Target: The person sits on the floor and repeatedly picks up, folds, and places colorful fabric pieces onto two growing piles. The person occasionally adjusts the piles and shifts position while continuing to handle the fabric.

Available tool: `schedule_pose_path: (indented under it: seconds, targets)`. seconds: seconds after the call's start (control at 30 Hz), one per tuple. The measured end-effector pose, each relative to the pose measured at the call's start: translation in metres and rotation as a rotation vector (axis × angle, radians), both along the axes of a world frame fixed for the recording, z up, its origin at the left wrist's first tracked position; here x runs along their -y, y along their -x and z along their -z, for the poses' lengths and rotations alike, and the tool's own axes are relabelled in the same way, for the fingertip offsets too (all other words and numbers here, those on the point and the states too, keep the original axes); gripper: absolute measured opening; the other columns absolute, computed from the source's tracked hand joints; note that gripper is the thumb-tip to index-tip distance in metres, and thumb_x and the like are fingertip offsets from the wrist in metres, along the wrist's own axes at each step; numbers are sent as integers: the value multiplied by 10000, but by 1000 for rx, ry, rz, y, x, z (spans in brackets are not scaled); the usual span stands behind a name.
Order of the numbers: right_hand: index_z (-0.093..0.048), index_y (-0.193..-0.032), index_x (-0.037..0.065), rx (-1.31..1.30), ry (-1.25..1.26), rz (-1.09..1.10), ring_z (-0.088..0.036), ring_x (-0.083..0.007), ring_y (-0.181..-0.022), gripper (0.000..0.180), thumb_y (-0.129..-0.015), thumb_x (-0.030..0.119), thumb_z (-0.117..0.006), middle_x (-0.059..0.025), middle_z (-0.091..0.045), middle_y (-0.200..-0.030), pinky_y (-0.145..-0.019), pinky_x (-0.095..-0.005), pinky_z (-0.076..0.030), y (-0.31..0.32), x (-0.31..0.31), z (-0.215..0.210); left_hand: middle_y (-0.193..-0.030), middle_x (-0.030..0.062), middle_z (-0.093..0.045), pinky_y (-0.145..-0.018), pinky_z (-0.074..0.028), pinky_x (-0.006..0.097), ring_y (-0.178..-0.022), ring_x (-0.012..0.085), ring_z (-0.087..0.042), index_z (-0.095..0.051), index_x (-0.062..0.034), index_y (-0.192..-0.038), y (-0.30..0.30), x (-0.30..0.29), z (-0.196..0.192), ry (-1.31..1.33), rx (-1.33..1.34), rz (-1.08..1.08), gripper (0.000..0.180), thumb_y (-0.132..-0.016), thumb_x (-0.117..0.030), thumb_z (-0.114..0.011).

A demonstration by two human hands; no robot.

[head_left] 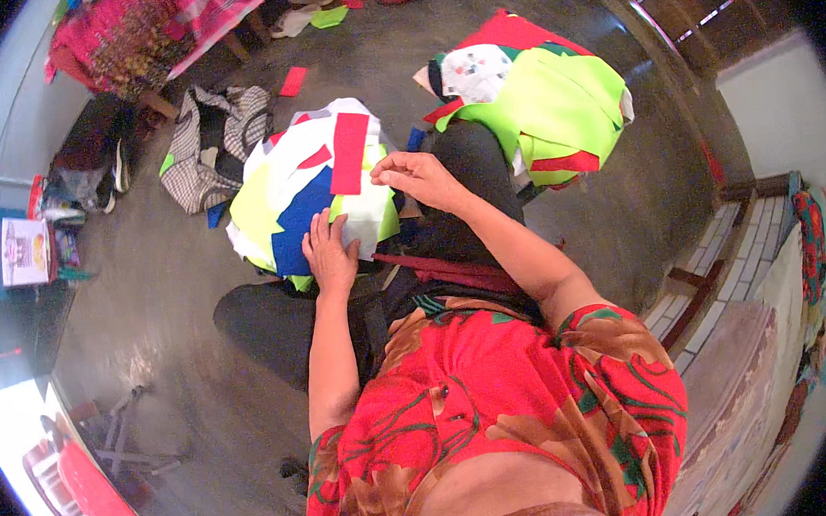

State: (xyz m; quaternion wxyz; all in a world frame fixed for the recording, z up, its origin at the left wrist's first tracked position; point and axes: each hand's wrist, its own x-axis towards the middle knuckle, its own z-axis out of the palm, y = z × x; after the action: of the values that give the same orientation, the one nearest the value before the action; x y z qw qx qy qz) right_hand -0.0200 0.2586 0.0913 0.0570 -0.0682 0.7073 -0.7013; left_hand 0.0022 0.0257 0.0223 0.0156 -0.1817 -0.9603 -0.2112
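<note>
In front of me lies a pile of fabric scraps (259, 212) in white, yellow-green, red and blue. My left hand (332, 253) rests on its near side with the fingers stretched over a blue piece (302, 223). A long red strip (349, 153) lies across the top of the pile. Just right of that strip is my right hand (421, 180), thumb and fingers drawn together at the tips. Whether something thin is between them is too small to make out.
A second fabric heap (556, 101), mostly yellow-green, sits at the far right. Beyond my left hand lies a checked cloth (196, 154), with a loose red scrap (293, 81) on the floor nearby. At lower left stands a red chair (102, 496); shoes (121, 164) are by the left wall.
</note>
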Motion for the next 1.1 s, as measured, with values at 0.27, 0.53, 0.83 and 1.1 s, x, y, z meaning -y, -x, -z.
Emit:
schedule_pose_path:
  seconds: [0.27,0.53,0.83,1.1]
  targets:
    - [-617,-1000,3,-90,28,293,-601,-88,-902,138,-902,81,-560,-44,-657,-945,-815,-246,-479,-33,-39,-20,-1394,88,-374,-1067,-213,483,-1334,272,-287,-480,-156,-1234,-2,-2,-1,40,-1,20,573,-716,-146,-728]
    - [-598,-1061,80,-500,-868,875,-558,-289,-1069,312,-756,20,-627,-114,-604,-1121,-910,-379,-423,-64,-98,-36,-1402,84,-363,-1071,-206,484,-1342,268,-275,-475,-158,-1246,-2,-2,-1,53,3,26,570,-730,-163,-716]
    - [-522,-1208,89,-269,-1168,891,-451,-329,-1203,493,-736,116,-660,-154,-504,-1265,-994,-444,-336,-73,-161,-12,-1419,91,-353,-1064,-209,504,-1345,292,-274,-477,-151,-1266,-1,-2,4,55,4,34,594,-720,-171,-710]
    - [-580,-1163,129,-310,-1208,898,-479,-311,-1171,419,-755,189,-657,-129,-535,-1231,-976,-450,-359,-77,-159,-11,-1416,107,-355,-1061,-212,509,-1341,301,-284,-474,-151,-1270,-1,0,6,55,-6,44,593,-723,-162,-705]
